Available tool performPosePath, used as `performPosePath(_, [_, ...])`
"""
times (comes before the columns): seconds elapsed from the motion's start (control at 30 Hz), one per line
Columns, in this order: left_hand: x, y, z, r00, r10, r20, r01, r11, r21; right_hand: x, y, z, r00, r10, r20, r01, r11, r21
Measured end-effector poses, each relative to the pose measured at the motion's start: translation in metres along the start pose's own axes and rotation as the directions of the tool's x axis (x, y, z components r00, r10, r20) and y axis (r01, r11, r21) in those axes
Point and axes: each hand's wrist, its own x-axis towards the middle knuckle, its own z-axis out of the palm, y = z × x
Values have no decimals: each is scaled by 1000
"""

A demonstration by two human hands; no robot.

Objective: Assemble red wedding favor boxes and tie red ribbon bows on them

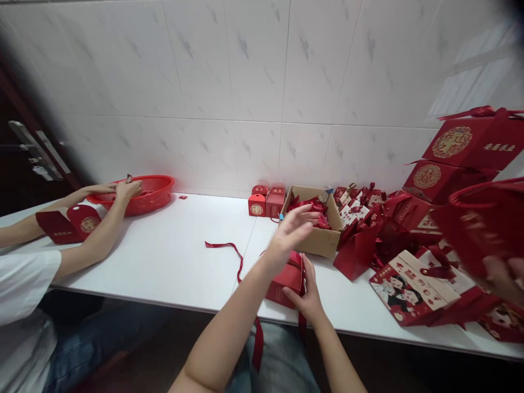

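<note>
A small red gift box (285, 282) with a dark red ribbon sits at the near edge of the white table (172, 256). My right hand (310, 293) grips its right side, fingers against the box and ribbon. My left hand (293, 227) hovers just above the box with fingers spread, holding nothing, close to a cardboard box (323, 242) of red pieces. A loose red ribbon (230, 252) lies on the table left of the gift box, and ribbon ends hang over the edge.
Another person in a white shirt sits at the left, both hands in a red basket (153, 194), a flat red card (67, 225) beside their arm. Small red boxes (265, 203) stand by the wall. Red gift bags (413, 292) crowd the right, where someone's hand (502, 278) holds a red bag.
</note>
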Motion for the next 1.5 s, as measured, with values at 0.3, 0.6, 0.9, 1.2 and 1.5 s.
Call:
performPosePath(0.3, [-43,-27,-100,888,-157,-432,410,697,589,-11,24,14,984,99,147,-121,980,156])
performPosePath(0.6, [-32,-21,-110,954,-170,-245,294,685,667,-9,22,11,957,202,208,-257,925,282])
performPosePath(0.9, [-21,28,-69,987,3,162,-154,322,934,76,-48,-24,956,145,254,-169,983,75])
performPosePath(1.2, [-47,-2,-62,966,124,-227,134,509,850,107,-65,-35,811,208,547,-361,913,188])
performPosePath(1.5, [-62,-52,-61,830,-40,-556,487,538,689,85,-43,-9,884,356,302,-321,934,-159])
